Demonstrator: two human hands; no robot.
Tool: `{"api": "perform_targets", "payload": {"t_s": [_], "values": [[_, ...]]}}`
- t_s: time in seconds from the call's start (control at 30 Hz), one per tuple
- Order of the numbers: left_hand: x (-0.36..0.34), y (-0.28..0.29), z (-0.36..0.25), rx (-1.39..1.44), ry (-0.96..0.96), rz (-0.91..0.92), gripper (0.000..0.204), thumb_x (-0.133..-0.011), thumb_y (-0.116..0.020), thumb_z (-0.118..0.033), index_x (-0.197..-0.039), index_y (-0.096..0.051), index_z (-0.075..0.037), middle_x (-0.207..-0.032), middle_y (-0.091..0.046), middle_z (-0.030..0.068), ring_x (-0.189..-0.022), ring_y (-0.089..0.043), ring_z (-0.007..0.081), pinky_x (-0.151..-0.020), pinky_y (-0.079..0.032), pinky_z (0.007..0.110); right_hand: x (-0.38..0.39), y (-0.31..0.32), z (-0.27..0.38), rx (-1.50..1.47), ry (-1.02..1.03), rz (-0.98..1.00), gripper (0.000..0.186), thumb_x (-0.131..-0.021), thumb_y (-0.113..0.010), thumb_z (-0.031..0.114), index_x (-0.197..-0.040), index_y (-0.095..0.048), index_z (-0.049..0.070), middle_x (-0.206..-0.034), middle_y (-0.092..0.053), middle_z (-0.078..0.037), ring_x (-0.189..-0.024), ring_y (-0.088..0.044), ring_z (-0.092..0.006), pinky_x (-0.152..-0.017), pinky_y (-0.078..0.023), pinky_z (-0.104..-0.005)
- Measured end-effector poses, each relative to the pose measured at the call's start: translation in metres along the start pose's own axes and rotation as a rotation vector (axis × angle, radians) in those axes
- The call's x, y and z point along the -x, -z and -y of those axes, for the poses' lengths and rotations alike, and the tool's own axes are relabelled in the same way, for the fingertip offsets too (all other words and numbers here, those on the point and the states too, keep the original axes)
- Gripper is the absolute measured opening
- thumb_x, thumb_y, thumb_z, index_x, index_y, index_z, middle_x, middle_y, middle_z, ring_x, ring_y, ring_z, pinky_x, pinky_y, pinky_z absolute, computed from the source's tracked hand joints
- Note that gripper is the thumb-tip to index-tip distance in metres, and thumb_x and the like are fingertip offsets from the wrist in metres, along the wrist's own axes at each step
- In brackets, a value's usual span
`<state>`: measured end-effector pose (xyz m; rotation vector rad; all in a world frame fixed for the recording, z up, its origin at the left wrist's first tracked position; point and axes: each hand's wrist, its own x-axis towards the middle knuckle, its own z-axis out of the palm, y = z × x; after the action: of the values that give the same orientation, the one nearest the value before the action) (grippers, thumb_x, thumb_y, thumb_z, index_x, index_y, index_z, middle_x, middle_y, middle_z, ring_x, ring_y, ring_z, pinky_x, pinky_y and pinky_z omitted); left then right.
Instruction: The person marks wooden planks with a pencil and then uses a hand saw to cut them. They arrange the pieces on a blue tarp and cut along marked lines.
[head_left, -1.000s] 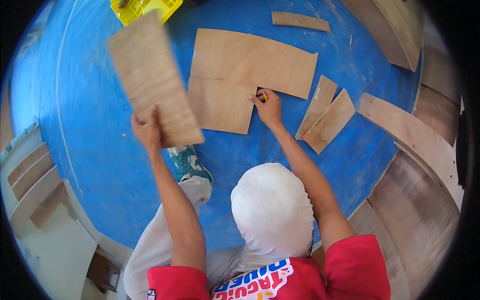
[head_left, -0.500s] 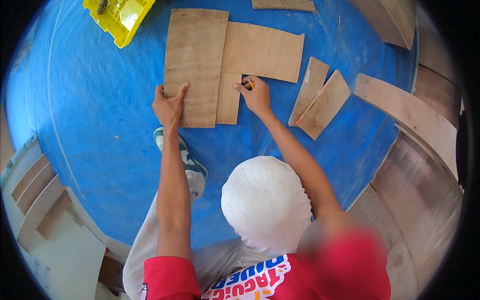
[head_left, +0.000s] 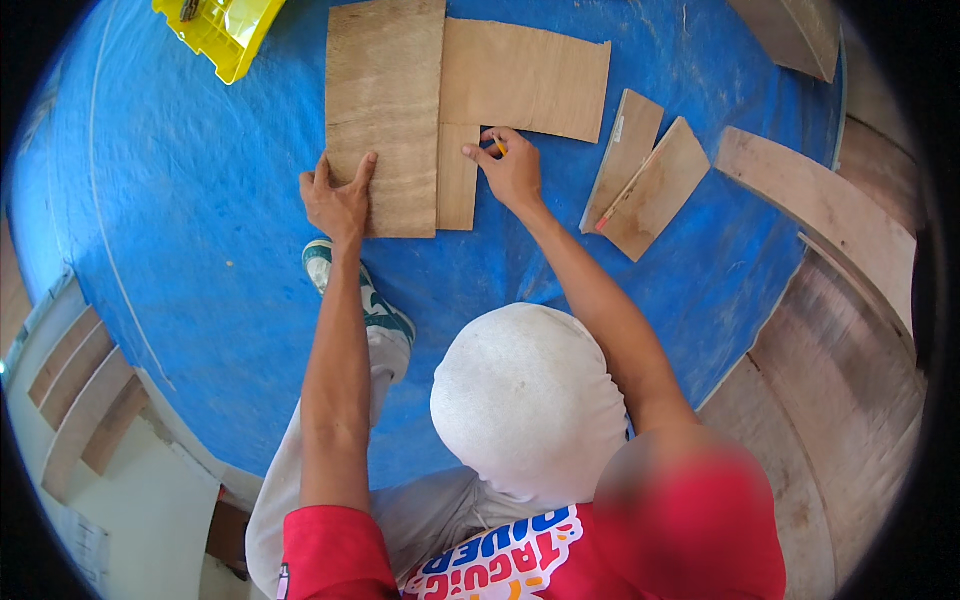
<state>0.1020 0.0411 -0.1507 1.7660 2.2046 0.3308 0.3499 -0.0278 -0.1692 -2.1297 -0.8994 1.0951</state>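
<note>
A tall plywood panel lies on the blue tarp, overlapping or butting a wider plywood piece on its right. Below that piece, a narrow plywood strip runs along the panel's right edge. My left hand grips the panel near its lower left corner, thumb on the face and fingers at the side edge. In my right hand a yellow pencil is pinched, just right of the strip's upper end. The thumb reaches the strip's right edge; the pencil's lower part is hidden in the hand.
Two small boards lie to the right, with a thin reddish-tipped stick on one. A yellow plastic tray sits at the far left. Curved wooden pieces stand at the right. My bent knee rises between my arms.
The whole scene sits slightly higher in the picture, as the view has shifted. Both hands keep nearly the same places against the boards, the pencil still in my right hand.
</note>
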Motion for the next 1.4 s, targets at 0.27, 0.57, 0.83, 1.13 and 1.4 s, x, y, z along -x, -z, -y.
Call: {"api": "perform_targets", "payload": {"t_s": [0.27, 0.57, 0.83, 1.13, 1.4], "values": [[0.0, -0.005, 0.0, 0.086, -0.02, -0.006, 0.078, -0.075, -0.087, -0.062, -0.127, -0.074, -0.005, -0.105, -0.066, 0.0164, -0.1, -0.066, 0.0355, -0.088, -0.053, 0.045, 0.002, -0.002, 0.0, 0.012, 0.003, -0.041, 0.044, -0.081, -0.088, 0.036, -0.107, -0.075, 0.003, -0.088, -0.078, -0.014, -0.08, -0.075, -0.0285, -0.072, -0.056, -0.0411], [0.03, -0.005, 0.038, 0.585, 0.334, -0.151, 0.056, -0.096, -0.076, -0.043, -0.126, -0.07, 0.004, -0.112, -0.067, 0.0148, -0.1, -0.065, 0.0267, -0.091, -0.052, 0.041, -0.009, 0.005, 0.014, 0.031, 0.206, -0.312, 0.038, -0.085, -0.087, 0.034, -0.098, -0.076, 0.0, -0.082, -0.074, -0.013, -0.075, -0.071, -0.0208, -0.068, -0.053, -0.035], [-0.073, 0.019, 0.03, 0.847, 0.34, 0.337, 0.06, -0.108, -0.054, -0.048, -0.135, -0.065, 0.005, -0.131, -0.069, 0.0164, -0.119, -0.065, 0.0269, -0.104, -0.048, 0.038, -0.037, 0.04, 0.035, 0.098, -0.032, -0.074, 0.038, -0.089, -0.081, 0.036, -0.096, -0.075, -0.001, -0.083, -0.074, -0.017, -0.074, -0.071, -0.0287, -0.069, -0.054, -0.0426], [-0.103, -0.004, -0.005, 0.633, 0.108, 0.454, 0.037, -0.099, -0.071, -0.021, -0.124, -0.073, 0.006, -0.111, -0.078, 0.0141, -0.1, -0.071, 0.0172, -0.089, -0.055, 0.032, 0.022, -0.015, 0.008, -0.001, -0.051, -0.107, 0.046, -0.087, -0.084, 0.034, -0.114, -0.075, -0.002, -0.078, -0.075, -0.013, -0.07, -0.071, -0.0206, -0.066, -0.054, -0.0356], [-0.095, 0.001, -0.009, 0.441, 0.136, 0.303, 0.037, -0.091, -0.082, -0.025, -0.113, -0.078, 0.006, -0.101, -0.079, 0.0135, -0.086, -0.071, 0.0173, -0.081, -0.056, 0.032, 0.022, -0.016, 0.011, 0.014, -0.054, -0.15, 0.037, -0.087, -0.085, 0.03, -0.105, -0.076, -0.001, -0.077, -0.074, -0.013, -0.066, -0.067, -0.0187, -0.062, -0.051, -0.0366]]}}
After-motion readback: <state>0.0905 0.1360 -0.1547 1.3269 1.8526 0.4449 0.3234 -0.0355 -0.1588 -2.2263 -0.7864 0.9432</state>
